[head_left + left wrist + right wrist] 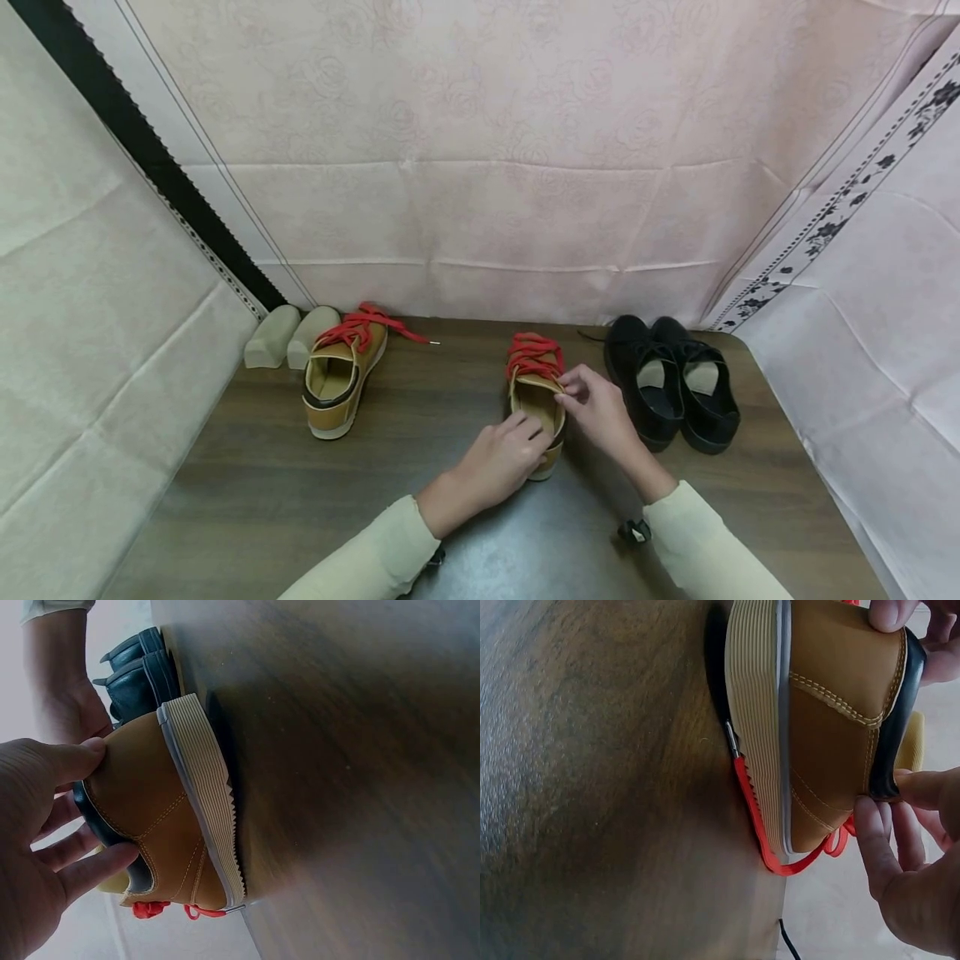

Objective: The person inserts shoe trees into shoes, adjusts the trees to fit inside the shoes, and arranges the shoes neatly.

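A tan lace-up shoe (553,454) with red laces (535,357) and a dark padded collar stands on the wooden surface, toe pointing away. My left hand (498,458) grips its collar at the heel. In the left wrist view, the left thumb presses the tan leather outside, with the fingers at the collar. My right hand (598,410) pinches the right edge of the opening, near the laces. The right wrist view shows thumb and fingertips on the end of the dark collar (901,712). A metal-tipped red lace (759,832) hangs down beside the sole.
The matching tan shoe (347,375) stands to the left, its red lace trailing right. Behind it are two pale shoe-shaped inserts (273,337). A pair of black shoes (643,400) stands close to my right hand. Patterned cloth (480,217) hangs along the back and sides.
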Tool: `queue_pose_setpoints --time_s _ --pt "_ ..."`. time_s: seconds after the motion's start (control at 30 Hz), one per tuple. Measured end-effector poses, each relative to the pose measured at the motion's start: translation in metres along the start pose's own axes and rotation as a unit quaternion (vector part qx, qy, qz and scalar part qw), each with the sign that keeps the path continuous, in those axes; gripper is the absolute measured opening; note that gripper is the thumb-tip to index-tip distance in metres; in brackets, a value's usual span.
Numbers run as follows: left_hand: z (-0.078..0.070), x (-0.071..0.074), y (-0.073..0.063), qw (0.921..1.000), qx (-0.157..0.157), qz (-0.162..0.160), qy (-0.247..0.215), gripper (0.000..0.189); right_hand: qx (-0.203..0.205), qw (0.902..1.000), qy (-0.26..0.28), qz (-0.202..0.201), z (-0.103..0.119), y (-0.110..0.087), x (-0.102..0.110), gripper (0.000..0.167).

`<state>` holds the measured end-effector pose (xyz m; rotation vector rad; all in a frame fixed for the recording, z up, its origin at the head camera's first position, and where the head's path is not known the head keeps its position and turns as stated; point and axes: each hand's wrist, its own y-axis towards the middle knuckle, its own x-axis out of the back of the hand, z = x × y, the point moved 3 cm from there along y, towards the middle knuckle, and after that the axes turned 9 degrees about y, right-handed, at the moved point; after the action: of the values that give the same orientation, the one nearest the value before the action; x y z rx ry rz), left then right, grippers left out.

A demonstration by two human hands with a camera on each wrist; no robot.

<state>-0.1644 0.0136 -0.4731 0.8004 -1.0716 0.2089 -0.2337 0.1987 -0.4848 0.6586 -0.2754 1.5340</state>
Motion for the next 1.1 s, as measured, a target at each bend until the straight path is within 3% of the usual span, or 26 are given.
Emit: queue_pose_setpoints --time_s 0.27,0.6,1.1 --pt "0.001 0.000 -0.001 0.9999 0.001 -0.001 -0.012 0.028 0.007 1.0000 0.004 -0.005 0.003 -0.002 -0.001 0.018" --pt "0.013 0.013 -0.002 0.9988 0.027 0.019 -0.036 0.025 0.002 1.0000 -0.006 -0.006 0.002 -0.004 -0.001 0.018" --pt "0.041 0.027 -0.010 0.9971 0.059 -0.024 -0.041 0.032 0.007 0.9999 -0.014 -0.004 0.000 -0.003 -0.002 0.018"
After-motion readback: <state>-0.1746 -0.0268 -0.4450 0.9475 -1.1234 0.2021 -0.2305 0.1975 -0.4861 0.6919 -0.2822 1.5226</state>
